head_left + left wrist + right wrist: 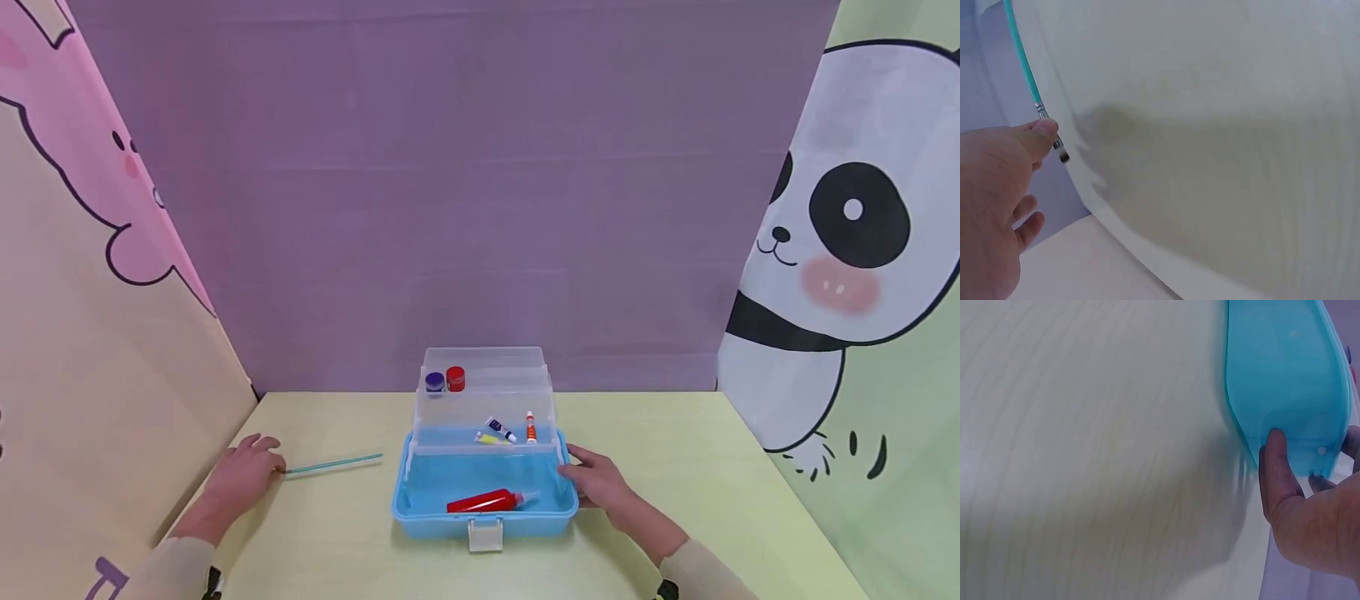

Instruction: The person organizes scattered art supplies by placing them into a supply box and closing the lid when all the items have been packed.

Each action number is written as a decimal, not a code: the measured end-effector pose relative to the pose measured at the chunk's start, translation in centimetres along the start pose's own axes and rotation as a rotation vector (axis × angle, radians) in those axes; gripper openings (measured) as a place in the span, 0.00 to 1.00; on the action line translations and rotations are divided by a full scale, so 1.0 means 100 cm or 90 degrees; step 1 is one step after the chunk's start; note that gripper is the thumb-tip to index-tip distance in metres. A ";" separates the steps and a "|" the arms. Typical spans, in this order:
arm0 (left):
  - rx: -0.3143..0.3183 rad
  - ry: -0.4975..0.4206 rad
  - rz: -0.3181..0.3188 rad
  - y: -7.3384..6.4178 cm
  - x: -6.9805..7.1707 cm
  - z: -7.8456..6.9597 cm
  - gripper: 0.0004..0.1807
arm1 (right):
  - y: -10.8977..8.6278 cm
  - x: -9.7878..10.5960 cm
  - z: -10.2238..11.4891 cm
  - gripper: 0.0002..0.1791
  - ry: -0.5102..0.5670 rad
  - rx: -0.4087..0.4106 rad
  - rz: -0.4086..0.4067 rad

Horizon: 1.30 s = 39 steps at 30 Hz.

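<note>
My left hand (243, 477) pinches a thin turquoise paintbrush (333, 463) by its metal ferrule, just above the table. In the left wrist view the dark bristles (1064, 155) poke out past the thumb. The brush handle points right, toward a light-blue plastic box (435, 521) whose clear lid (483, 358) is raised. On the box's right side, my right hand (600, 483) grips the wall, with the thumb at the rim. The right wrist view shows fingers (1277, 450) against the outer wall. Inside the box lies a red tube (483, 502) with a clear nozzle.
Through the clear lid show a purple-blue jar (435, 382), a red jar (455, 379) and small paint tubes (501, 429); whether they lie on or behind it I cannot tell. A white latch (485, 535) hangs in front. Purple cloth (480, 208) backs the pale table (322, 542).
</note>
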<state>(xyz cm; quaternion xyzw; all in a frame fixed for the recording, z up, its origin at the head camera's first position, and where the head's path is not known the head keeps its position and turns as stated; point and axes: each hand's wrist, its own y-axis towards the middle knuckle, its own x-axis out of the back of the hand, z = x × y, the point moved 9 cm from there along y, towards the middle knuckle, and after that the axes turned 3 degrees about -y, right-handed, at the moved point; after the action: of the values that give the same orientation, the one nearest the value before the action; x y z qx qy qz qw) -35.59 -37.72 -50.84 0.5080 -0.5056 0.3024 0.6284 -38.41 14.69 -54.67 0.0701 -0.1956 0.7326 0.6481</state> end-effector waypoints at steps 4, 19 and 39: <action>0.027 -0.011 -0.017 0.004 0.009 0.004 0.07 | 0.001 0.000 0.000 0.36 -0.003 0.005 0.002; 0.031 -0.004 -0.068 0.054 0.041 -0.007 0.04 | 0.003 0.001 -0.002 0.36 0.002 0.004 0.002; -0.024 -0.020 -0.083 0.131 0.088 -0.035 0.04 | 0.004 -0.001 -0.004 0.37 0.015 0.001 0.010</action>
<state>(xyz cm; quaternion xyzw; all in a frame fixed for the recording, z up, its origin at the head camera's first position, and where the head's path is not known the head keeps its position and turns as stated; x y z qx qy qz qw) -43.48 -31.65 -38.07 0.5329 -0.4867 0.2432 0.6481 -38.73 14.71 -55.14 0.0604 -0.1876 0.7386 0.6447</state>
